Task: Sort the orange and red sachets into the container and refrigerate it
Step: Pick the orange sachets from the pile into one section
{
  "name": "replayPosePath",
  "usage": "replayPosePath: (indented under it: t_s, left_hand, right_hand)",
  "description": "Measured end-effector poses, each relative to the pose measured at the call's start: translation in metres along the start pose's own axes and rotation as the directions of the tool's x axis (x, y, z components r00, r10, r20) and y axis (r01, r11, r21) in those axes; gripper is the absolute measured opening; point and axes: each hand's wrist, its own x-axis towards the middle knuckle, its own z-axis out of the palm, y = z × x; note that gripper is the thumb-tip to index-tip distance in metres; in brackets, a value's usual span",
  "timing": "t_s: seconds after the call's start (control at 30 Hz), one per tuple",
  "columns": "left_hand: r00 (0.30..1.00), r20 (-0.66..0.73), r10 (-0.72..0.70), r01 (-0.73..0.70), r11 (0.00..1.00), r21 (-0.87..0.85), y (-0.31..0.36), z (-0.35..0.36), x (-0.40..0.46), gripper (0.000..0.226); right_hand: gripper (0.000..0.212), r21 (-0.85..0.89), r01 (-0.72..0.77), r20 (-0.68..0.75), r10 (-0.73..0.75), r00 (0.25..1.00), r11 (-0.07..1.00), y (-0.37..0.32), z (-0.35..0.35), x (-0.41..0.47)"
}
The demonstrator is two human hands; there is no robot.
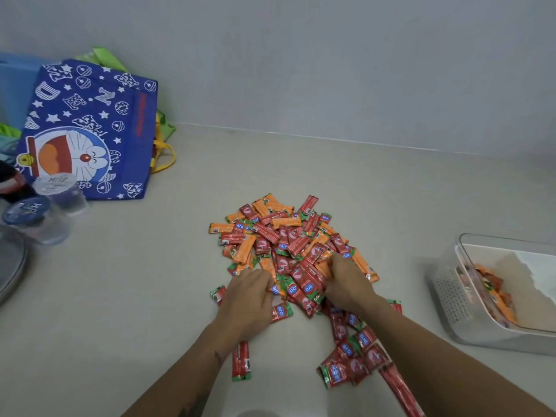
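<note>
A pile of orange and red sachets (285, 239) lies in the middle of the pale counter. My left hand (248, 299) rests palm down on the pile's near left edge, fingers curled onto sachets. My right hand (349, 284) presses into the near right side, its fingers closed around several red and orange sachets. More red sachets (352, 356) are strewn under and beside my right forearm, and one long red sachet (240, 361) lies by my left wrist. A clear container (469, 299) with a perforated inner wall stands at the right, holding several sachets.
A blue cartoon tote bag (87, 130) leans against the wall at the back left, with green and yellow bags behind it. Two sealed plastic water cups (57, 191) stand in front of it. A grey round metal rim (12, 260) shows at the left edge.
</note>
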Motion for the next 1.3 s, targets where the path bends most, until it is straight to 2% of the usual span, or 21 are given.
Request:
replayPosePath:
  t_s: [0.1,0.17,0.27,0.33,0.47,0.57,0.67,0.7,0.77,0.83,0.9,1.0,1.07,1.13,1.27,1.3]
  left_hand:
    - [0.983,-0.141,-0.121,0.101,0.985,-0.142,-0.007,-0.007,0.013,0.008]
    - [0.963,-0.189,-0.194,0.178,0.979,-0.098,-0.015,-0.013,0.03,0.016]
    - [0.921,-0.122,-0.369,0.377,0.925,0.047,-0.029,-0.019,0.055,0.046]
    - [0.904,-0.052,-0.425,0.428,0.896,0.12,-0.034,-0.017,0.063,0.059]
    - [0.891,0.023,-0.453,0.438,0.873,0.215,-0.033,-0.009,0.067,0.059]
    - [0.889,0.017,-0.458,0.448,0.876,0.177,-0.032,-0.01,0.067,0.055]
    - [0.886,0.037,-0.462,0.455,0.882,0.12,-0.038,-0.019,0.063,0.05]
    - [0.885,0.045,-0.464,0.458,0.883,0.101,-0.041,-0.021,0.061,0.049]
    - [0.884,0.047,-0.465,0.461,0.885,0.068,-0.047,-0.025,0.053,0.047]
    - [0.882,0.03,-0.471,0.47,0.882,0.044,-0.052,-0.026,0.045,0.043]
    - [0.873,0.007,-0.487,0.487,0.873,0.018,-0.058,-0.027,0.039,0.041]
    - [0.88,-0.012,-0.475,0.475,0.88,0.031,-0.066,-0.03,0.032,0.036]
    - [0.909,-0.003,-0.417,0.414,0.903,0.113,-0.068,-0.028,0.027,0.038]
    - [0.927,0.011,-0.374,0.363,0.906,0.218,-0.071,-0.023,0.024,0.047]
    - [0.938,-0.003,-0.346,0.328,0.885,0.332,-0.071,-0.02,0.02,0.045]
    - [0.934,-0.008,-0.357,0.338,0.874,0.35,-0.074,-0.022,0.018,0.044]
  right_hand:
    - [0.025,0.059,-0.074,0.075,0.07,0.995,0.996,0.001,-0.006,0.009]
    - [0.013,0.098,-0.111,0.136,0.097,0.986,0.989,0.001,-0.01,0.012]
    - [0.013,0.181,-0.123,0.162,0.094,0.982,0.976,0.0,-0.017,0.013]
    - [0.019,0.217,-0.1,0.111,0.077,0.991,0.971,-0.005,-0.023,0.009]
    - [0.025,0.304,0.019,0.117,-0.057,0.992,0.952,-0.039,-0.03,0.001]
    - [0.022,0.323,0.068,0.19,-0.136,0.972,0.944,-0.069,-0.02,0.004]
    - [0.006,0.259,0.102,0.177,-0.151,0.973,0.961,-0.092,0.005,0.017]
    - [0.007,0.216,0.101,0.161,-0.137,0.977,0.971,-0.099,0.013,0.02]
    - [0.025,0.082,0.101,0.131,-0.111,0.985,0.991,-0.107,0.03,0.025]
    - [0.034,-0.063,0.109,0.08,-0.103,0.991,0.992,-0.113,0.045,0.024]
    - [0.036,-0.173,0.136,0.057,-0.128,0.99,0.975,-0.116,0.053,0.022]
    - [0.036,-0.223,0.149,0.134,-0.121,0.984,0.963,-0.117,0.051,0.019]
    - [0.033,-0.162,0.157,0.146,-0.134,0.98,0.974,-0.114,0.047,0.018]
    - [0.024,-0.016,0.155,0.122,-0.152,0.981,0.988,-0.113,0.043,0.016]
    - [0.001,0.269,0.156,0.115,-0.192,0.975,0.951,-0.122,0.033,0.021]
    - [0.007,0.315,0.151,0.129,-0.2,0.971,0.937,-0.125,0.031,0.023]
